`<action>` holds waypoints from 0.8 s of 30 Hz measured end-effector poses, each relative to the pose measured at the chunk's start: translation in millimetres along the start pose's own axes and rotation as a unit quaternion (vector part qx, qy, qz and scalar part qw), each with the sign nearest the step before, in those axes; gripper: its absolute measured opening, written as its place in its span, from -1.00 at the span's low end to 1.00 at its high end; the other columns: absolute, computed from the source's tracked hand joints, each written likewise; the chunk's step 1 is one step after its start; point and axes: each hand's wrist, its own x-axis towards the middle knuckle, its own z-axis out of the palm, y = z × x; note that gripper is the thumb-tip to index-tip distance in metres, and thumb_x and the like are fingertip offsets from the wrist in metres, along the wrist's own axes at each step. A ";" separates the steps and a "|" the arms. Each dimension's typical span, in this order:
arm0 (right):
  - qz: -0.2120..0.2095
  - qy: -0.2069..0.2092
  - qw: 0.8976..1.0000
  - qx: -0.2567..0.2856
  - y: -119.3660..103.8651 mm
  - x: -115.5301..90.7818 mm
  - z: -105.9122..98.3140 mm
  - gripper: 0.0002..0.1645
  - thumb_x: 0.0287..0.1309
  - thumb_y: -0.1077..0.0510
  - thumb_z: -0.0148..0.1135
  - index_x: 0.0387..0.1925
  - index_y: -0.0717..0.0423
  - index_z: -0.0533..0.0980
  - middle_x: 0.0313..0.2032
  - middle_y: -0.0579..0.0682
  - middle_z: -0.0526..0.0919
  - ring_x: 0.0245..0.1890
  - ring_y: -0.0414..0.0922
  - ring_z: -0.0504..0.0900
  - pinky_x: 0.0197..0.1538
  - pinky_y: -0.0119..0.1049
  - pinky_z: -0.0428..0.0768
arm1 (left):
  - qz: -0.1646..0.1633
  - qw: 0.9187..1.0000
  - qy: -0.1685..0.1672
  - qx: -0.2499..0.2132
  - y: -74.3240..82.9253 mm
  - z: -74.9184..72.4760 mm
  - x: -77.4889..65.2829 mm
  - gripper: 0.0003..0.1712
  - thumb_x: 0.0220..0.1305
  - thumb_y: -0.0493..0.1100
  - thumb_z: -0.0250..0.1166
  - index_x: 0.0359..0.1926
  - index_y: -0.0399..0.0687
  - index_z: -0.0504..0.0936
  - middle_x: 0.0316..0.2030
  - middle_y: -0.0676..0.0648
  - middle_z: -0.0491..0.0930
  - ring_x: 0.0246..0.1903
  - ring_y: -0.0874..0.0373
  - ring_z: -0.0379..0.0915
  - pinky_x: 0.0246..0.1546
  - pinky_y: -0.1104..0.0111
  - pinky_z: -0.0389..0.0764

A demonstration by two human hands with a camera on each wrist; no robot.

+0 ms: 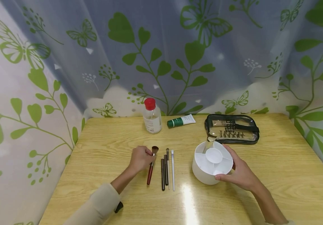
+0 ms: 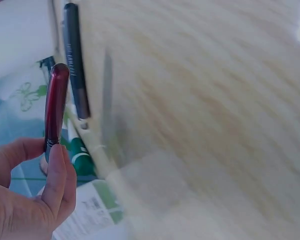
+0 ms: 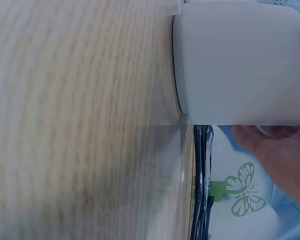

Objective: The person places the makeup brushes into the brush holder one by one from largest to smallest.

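Observation:
My left hand (image 1: 142, 158) pinches a makeup brush (image 1: 150, 175) just below its brown bristles. The brush's glossy red handle points toward me in the head view; in the left wrist view the handle (image 2: 57, 100) stands up above the fingertips. My right hand (image 1: 241, 173) grips the right side of a white round divided organizer (image 1: 202, 172), thumb at the near rim and fingers behind it. A gold-and-clear item (image 1: 210, 139) leans in its back compartment. Between the hands lie two dark pencil-like sticks (image 1: 163, 175), a slim brush (image 1: 168, 159) and a white-handled brush (image 1: 173, 172).
A clear bottle with a red cap (image 1: 152, 120) stands at the back of the wooden table (image 1: 93, 150). Right of it lies a green-and-white tube (image 1: 181, 121). A clear black-edged travel pouch (image 1: 233, 129) lies behind the organizer. A leaf-patterned curtain (image 1: 161, 62) hangs beyond.

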 end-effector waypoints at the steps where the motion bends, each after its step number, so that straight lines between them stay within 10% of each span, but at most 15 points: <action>1: 0.002 0.000 1.000 0.001 -0.1 -0.2 0.1 0.27 -0.21 0.21 0.53 0.46 0.07 -0.05 0.24 0.17 0.34 -0.01 -0.50 0.42 -0.04 -0.54 0.49 | -0.002 1.000 -0.005 -0.006 3.4 0.0 -0.2 -0.89 -0.04 -0.31 0.37 -0.51 -0.31 0.64 -0.60 -0.14 0.64 -0.70 0.22 0.45 -0.66 0.45 0.47; 24: 0.003 0.003 1.000 0.002 -2.3 -0.5 0.9 0.27 -0.24 0.21 0.55 0.45 0.11 -0.04 0.22 0.17 0.37 -0.02 -0.49 0.43 -0.04 -0.55 0.49 | 0.098 0.974 -0.035 -0.201 94.5 13.2 -5.6 -0.76 0.14 -0.22 0.33 -0.17 -0.25 0.58 -0.25 -0.16 0.62 -0.26 0.13 0.58 -0.31 0.48 0.57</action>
